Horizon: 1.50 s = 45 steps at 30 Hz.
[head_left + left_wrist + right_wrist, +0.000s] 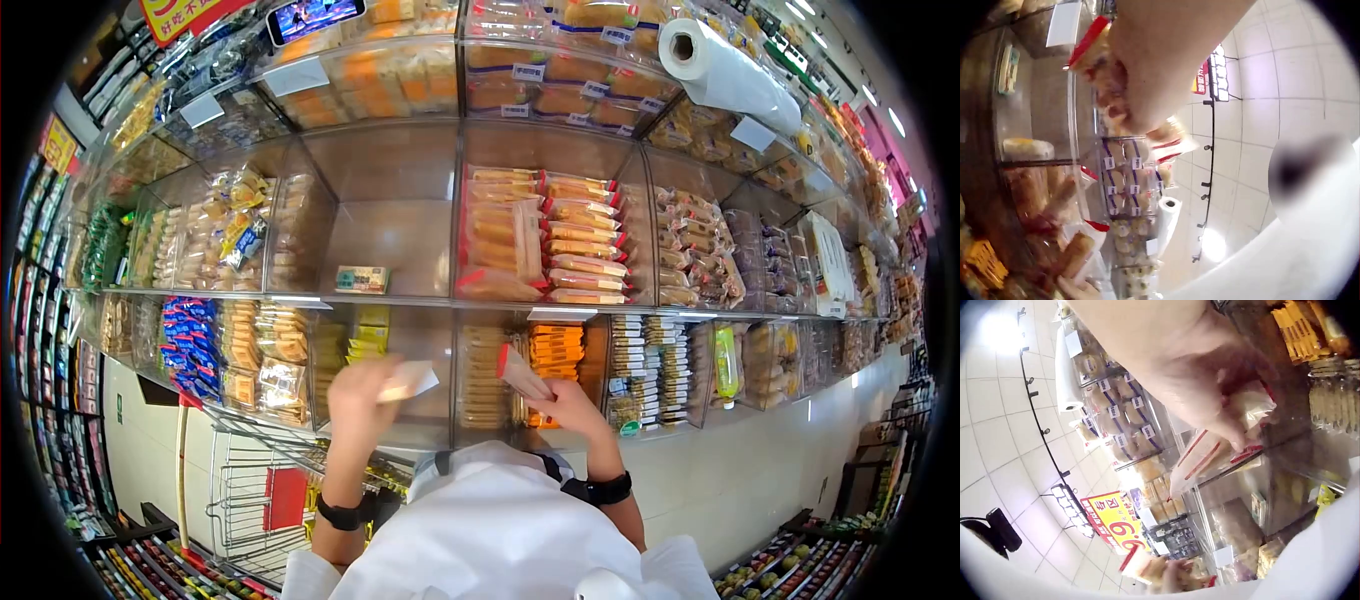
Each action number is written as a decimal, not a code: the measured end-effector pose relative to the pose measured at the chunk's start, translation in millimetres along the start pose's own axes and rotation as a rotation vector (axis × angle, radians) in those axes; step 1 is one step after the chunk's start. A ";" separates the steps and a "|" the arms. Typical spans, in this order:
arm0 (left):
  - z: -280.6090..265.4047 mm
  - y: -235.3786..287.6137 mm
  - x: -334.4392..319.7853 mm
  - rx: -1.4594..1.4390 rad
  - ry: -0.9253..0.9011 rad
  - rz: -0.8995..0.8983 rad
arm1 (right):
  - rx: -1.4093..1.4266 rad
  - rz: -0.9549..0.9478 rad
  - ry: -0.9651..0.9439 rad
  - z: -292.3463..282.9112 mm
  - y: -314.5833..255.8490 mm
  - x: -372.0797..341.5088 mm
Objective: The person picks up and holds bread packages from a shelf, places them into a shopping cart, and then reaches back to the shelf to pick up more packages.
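My left hand (358, 405), blurred in the head view, grips a wrapped bread (1096, 55) with a red-edged end, in front of the lower shelf row. My right hand (572, 408) holds another wrapped bread stick (523, 373), clear plastic with a red end, close over the lower bins. In the right wrist view, the thumb and fingers of that hand are curled round the packet (1200, 453). Similar red-ended bread packs (583, 245) stand in rows in the upper bin ahead. A small boxed item (362, 279) sits alone in the bin left of them.
Clear dividers separate bins of orange packets (557, 350), blue packets (190, 345) and other wrapped snacks. A plastic bag roll (728, 75) lies on top at right, a phone (315, 18) at top left. A metal shopping cart (250, 490) stands at my left.
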State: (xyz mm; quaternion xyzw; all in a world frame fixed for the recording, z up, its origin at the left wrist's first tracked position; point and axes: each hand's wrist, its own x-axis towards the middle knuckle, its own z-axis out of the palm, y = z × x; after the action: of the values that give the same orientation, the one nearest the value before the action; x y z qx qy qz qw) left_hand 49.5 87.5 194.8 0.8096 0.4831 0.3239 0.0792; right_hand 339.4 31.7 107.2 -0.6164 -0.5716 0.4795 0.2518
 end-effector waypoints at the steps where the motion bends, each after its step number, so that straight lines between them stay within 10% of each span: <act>1: 6.5 -4.3 -2.1 0.087 -0.149 -0.052 | -0.003 0.028 -0.011 0.0 -0.8 0.1; 9: 52.0 -55.0 -42.0 0.480 -0.749 -0.471 | 0.061 0.193 -0.017 -3.4 -2.2 -3.4; 12: 39.5 -57.0 -33.4 -0.280 -1.159 -0.334 | 0.027 0.177 -0.030 -4.6 -10.3 -5.1; 13: 36.3 -47.9 -35.0 -0.647 -1.142 -0.571 | 0.041 0.152 -0.028 -3.1 -8.9 -4.7; 24: 77.4 -59.7 -65.0 0.125 -1.008 -0.396 | 0.093 0.144 -0.007 -1.4 -2.1 -5.5; 27: 73.2 -51.2 -66.4 0.411 -0.670 -0.040 | 0.062 0.128 -0.005 -0.6 1.5 -3.9; 30: 80.8 -66.3 -61.3 -0.075 -1.061 -0.544 | 0.031 0.123 -0.013 -2.5 -3.0 -5.1; 34: 79.0 -54.4 -69.2 0.249 -0.882 -0.146 | 0.040 0.106 -0.002 -2.4 -9.1 -4.1; 38: 85.5 -60.1 -64.2 -0.031 -1.057 -0.380 | 0.043 0.106 -0.007 -5.0 -12.7 -6.4; 45: 81.7 -53.4 -52.5 -0.062 -0.700 -0.608 | 0.006 0.161 -0.023 -3.9 -1.3 -3.3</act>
State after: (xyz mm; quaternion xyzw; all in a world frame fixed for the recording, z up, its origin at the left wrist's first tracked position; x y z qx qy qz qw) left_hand 42.6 86.6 84.2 0.6889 0.6329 0.0077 0.3532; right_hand 342.6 29.8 111.0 -0.6541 -0.5215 0.5070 0.2078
